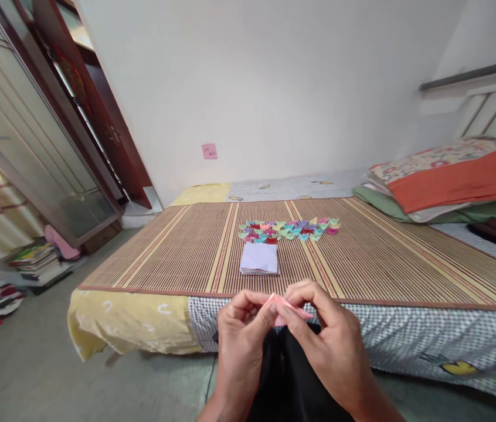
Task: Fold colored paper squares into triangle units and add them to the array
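Note:
Between my two hands is a pink sheet of origami paper (pixel 281 318), partly folded, with a peaked top and a point sticking out to the right. My left hand (pixel 248 328) pinches its left side between thumb and fingers. On the other side my right hand (pixel 325 328) grips it, thumb in front and fingers behind, hiding part of the folds. Just beyond the hands lies a stack of square paper (pixel 259 258) with a pale top sheet. Behind that stack, small folded paper pieces (pixel 289 230) in many colours stand in rows.
A striped bamboo mat (pixel 177 252) covers the bed, with a patterned sheet (pixel 415 334) hanging over its front edge. Folded bedding (pixel 459 176) is piled at the right. Books (pixel 37 261) stand on the floor at left, near a glass-panelled door (pixel 32 117).

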### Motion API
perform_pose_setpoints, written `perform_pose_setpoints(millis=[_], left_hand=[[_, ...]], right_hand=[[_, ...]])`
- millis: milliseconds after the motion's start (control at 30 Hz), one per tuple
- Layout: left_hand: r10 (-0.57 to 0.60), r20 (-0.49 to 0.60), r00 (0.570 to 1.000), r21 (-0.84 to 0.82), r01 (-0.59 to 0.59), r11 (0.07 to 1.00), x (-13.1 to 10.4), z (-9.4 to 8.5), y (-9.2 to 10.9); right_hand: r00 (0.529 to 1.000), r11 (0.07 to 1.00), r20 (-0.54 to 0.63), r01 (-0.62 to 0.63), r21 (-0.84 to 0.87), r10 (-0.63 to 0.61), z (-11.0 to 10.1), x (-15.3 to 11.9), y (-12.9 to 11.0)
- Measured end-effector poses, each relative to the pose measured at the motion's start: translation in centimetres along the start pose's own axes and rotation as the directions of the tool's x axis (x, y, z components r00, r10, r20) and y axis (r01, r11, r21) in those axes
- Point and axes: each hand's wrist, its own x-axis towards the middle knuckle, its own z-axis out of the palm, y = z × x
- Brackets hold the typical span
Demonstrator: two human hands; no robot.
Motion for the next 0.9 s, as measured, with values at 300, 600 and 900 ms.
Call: perform_pose_setpoints(millis=[300,600,900], left_hand=[[-0.074,0.032,0.997,-0.051,0.076,0.996,0.4,-0.1,-0.1],[-0.095,0.067,0.993,-0.031,0.097,0.995,0.5,0.1,-0.2],[-0.087,0.1,0.991,0.032,0.084,0.996,0.5,0.0,-0.1]], right_hand=[[0.996,0.996,0.01,0.085,-0.032,-0.085,-0.4,0.0,0.5],[0.991,0.993,0.118,-0.073,0.091,0.063,-1.2,0.4,0.4],[0.992,0.997,0.117,-0.06,0.044,0.055,-1.5,0.4,0.2]])
